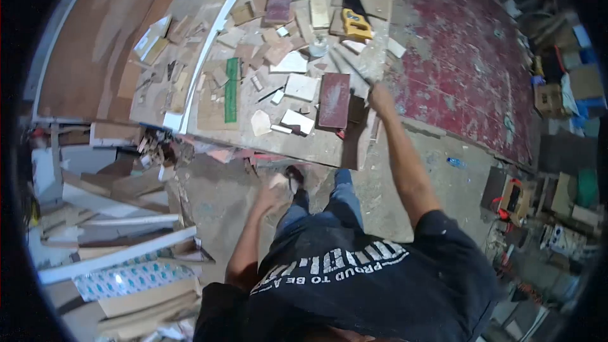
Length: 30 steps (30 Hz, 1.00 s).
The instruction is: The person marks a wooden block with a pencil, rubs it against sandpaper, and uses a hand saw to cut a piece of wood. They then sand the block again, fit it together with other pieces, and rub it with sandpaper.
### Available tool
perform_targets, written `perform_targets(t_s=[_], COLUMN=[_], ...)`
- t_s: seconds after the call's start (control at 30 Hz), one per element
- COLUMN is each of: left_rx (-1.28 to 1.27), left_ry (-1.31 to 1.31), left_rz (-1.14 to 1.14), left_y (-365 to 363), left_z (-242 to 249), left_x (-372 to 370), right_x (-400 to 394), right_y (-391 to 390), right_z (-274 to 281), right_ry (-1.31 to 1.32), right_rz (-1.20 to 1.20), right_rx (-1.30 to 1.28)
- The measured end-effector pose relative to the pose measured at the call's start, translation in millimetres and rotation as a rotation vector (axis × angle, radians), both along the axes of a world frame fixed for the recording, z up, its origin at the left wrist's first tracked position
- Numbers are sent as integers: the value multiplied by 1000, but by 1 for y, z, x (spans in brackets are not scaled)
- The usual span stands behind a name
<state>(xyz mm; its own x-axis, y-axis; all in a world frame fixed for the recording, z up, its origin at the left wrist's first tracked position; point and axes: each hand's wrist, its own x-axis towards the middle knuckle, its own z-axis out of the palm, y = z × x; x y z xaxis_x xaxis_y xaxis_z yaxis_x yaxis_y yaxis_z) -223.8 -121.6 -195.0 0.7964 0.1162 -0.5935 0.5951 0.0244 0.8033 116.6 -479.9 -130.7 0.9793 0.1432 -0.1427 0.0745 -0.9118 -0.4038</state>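
My right hand (pixel 380 98) is closed around the end of a long thin tool (pixel 351 66), which looks like a file, over the right side of the workbench (pixel 253 142). Low in front of the bench, my left hand (pixel 267 197) is closed, with a small pale piece of wood (pixel 278 181) at its fingers; blur hides the exact grip. Left of my right hand lies a dark red block (pixel 334 101). Beyond the tool's tip rests a handsaw (pixel 356 23) with a yellow handle. A clear glass or jar (pixel 318 46) stands near the tip.
Wood offcuts (pixel 301 87) cover the bench, with a green ruler-like strip (pixel 232 90) and a second red block (pixel 278 4) among them. A worn red surface (pixel 462 57) adjoins on the right. Boards (pixel 120 247) are piled at lower left; clutter (pixel 563 202) lines the right.
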Motion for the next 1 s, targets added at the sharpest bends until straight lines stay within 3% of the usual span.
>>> perform_targets(t_s=[0.07, 0.13, 0.17, 0.2, 0.23, 0.27, 0.3, 0.33, 0.37, 0.4, 0.5, 0.57, 0.73, 0.8, 0.83, 0.87, 0.9, 0.97, 1.0], left_rx=[312, 441, 458, 441, 423, 431, 360, 286, 226, 229, 174, 165, 103, -264, -315, -323, -282, -277, -292], left_ry=[-66, 138, 196, 170, 139, 146, 171, 191, 227, 225, 172, 181, 130, 8, -60, -72, -89, -86, -103], left_rz=[-2, 254, 278, 451, 627, 644, 711, 780, 820, 832, 727, 637, 417, 470, 429, 422, 435, 483, 462], left_y=[45, 61, 49, 46, 40, 32, 18, 6, -1, -16, -58, -58, -25, -8, 4, 13, 19, 10, 1], left_z=[26, 62, 82, 92, 98, 98, 94, 87, 63, 70, 97, 107, 148, 161, 151, 139, 126, 145, 145], left_x=[-25, -42, -57, -59, -63, -59, -59, -62, -68, -57, 0, 26, 84, 106, 113, 118, 124, 143, 151], right_x=[38, 71, 89, 78, 64, 58, 35, 10, -19, -45, -84, -90, -104, -107, -106, -105, -103, -100, -101], right_y=[0, -4, -6, -5, 2, 17, 33, 52, 71, 99, 143, 163, 181, 186, 186, 183, 181, 177, 175], right_z=[0, -21, -48, -53, -47, -36, -19, -14, -10, 9, 14, 9, -21, -31, -30, -29, -21, -1, 19], right_ry=[9, -122, -87, -57, -202, -365, -174, -184, -151, -75, -188, 34, -39, -115, -154, -167, -143, -64, -90], right_rz=[40, 149, 216, 220, 146, 78, 82, 200, 373, 454, 484, 529, 458, 365, 329, 325, 253, 113, 102], right_rx=[-34, 119, 137, 141, 194, 254, 179, 202, 387, 379, 224, -46, -121, -7, 116, 108, 259, 559, 549])
